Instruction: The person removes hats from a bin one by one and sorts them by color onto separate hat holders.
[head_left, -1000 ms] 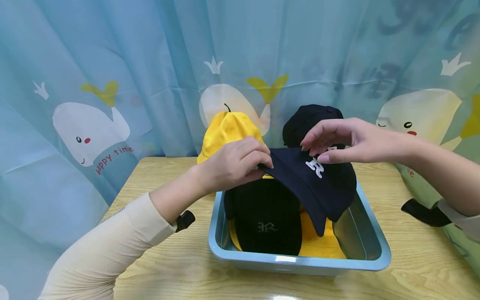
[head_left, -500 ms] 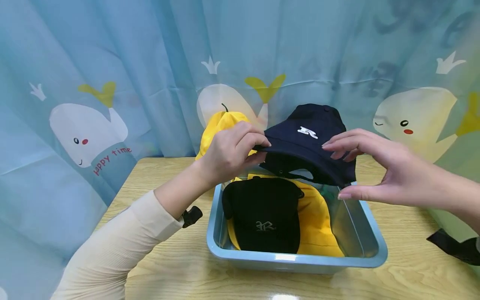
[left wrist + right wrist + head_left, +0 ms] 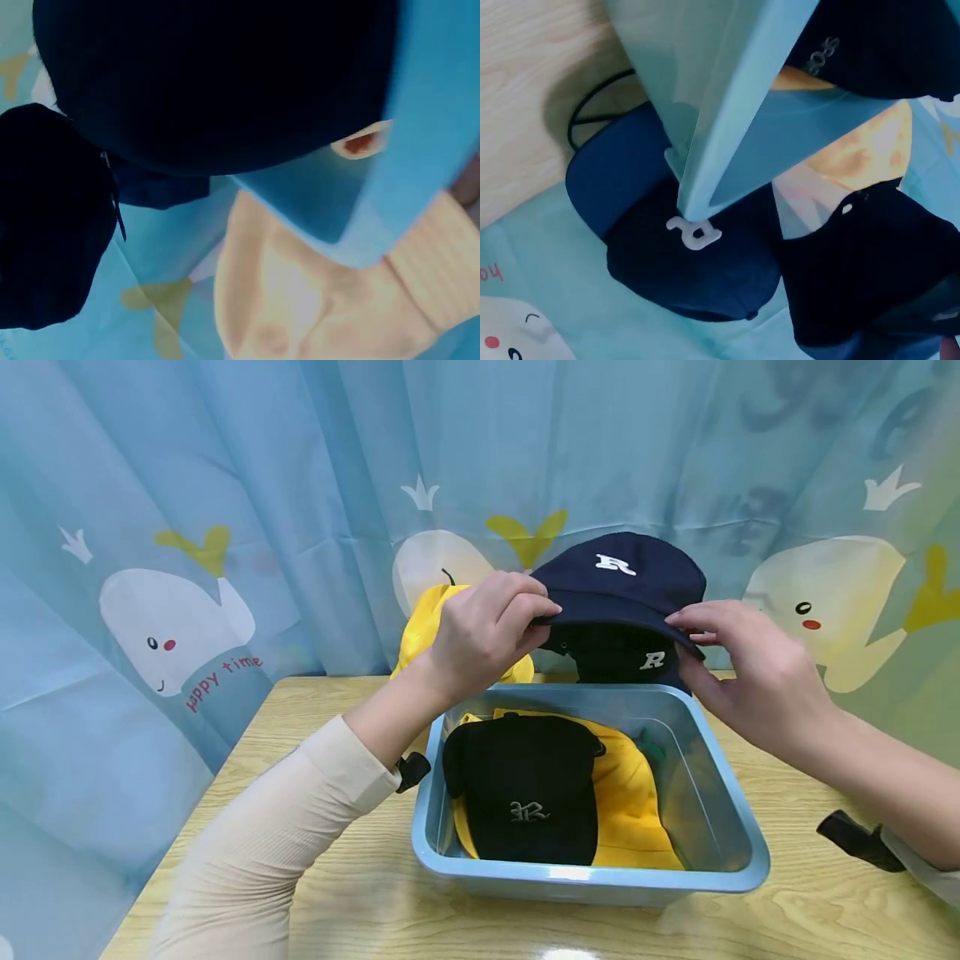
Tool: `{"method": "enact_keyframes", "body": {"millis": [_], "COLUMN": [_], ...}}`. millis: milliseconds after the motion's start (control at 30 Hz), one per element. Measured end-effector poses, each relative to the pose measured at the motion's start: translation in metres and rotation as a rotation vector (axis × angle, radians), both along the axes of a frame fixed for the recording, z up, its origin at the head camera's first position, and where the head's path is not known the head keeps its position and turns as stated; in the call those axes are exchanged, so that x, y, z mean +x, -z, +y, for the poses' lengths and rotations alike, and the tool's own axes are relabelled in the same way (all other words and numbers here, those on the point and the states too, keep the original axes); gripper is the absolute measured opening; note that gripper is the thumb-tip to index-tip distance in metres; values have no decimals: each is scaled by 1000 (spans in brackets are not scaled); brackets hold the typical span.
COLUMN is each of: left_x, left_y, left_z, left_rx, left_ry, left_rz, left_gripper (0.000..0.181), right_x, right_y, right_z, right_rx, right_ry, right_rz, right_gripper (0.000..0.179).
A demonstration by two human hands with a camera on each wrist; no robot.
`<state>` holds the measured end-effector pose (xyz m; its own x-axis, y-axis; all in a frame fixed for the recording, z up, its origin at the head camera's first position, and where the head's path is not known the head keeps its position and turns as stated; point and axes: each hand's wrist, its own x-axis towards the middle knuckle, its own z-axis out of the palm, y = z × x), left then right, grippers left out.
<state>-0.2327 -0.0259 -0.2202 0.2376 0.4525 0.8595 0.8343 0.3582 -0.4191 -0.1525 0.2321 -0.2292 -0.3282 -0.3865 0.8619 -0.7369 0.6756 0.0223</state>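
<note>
A navy baseball cap [image 3: 622,568] with a white R hangs over the far rim of the blue bin [image 3: 738,827]. My left hand [image 3: 487,631] pinches the left side of its brim, fingers on top. On the brim's right end, my right hand [image 3: 757,672] has its fingers above and its thumb below. Behind the bin and partly hidden sits another dark cap [image 3: 652,662] with a white R, seen more fully in the right wrist view as a navy cap [image 3: 694,262]. Inside the bin, a black cap [image 3: 528,785] with a grey letter lies on a yellow hat [image 3: 637,802].
Another yellow hat [image 3: 427,618] with a dark stem stands behind the bin's left corner. Something green [image 3: 651,747] lies in the bin's far right corner. The wooden table [image 3: 360,893] backs onto a blue curtain [image 3: 315,460] with whale prints.
The navy cap has been lifted up and back from over the bin, its brim turned toward me. My right hand, earlier apart from it, now grips the brim's right end.
</note>
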Motion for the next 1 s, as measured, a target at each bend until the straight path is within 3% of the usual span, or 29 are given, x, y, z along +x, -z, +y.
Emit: {"method": "enact_keyframes", "body": {"millis": [133, 400, 767, 1000], "left_x": [-3, -21, -61, -81], "left_y": [-8, -23, -16, -4], "left_z": [7, 26, 51, 57], "left_rx": [19, 54, 75, 21], "left_ry": [-12, -62, -144, -310], "left_rz": [57, 167, 208, 145], "left_gripper": [6, 3, 12, 18], "right_x": [-5, -28, -70, -97], "right_y": [-4, -12, -16, -4], "right_z": [1, 4, 18, 26], "right_rx": [-63, -163, -133, -56], "right_ry": [36, 147, 262, 280], "right_rz": [54, 179, 186, 154], "right_gripper": [22, 17, 15, 14]}}
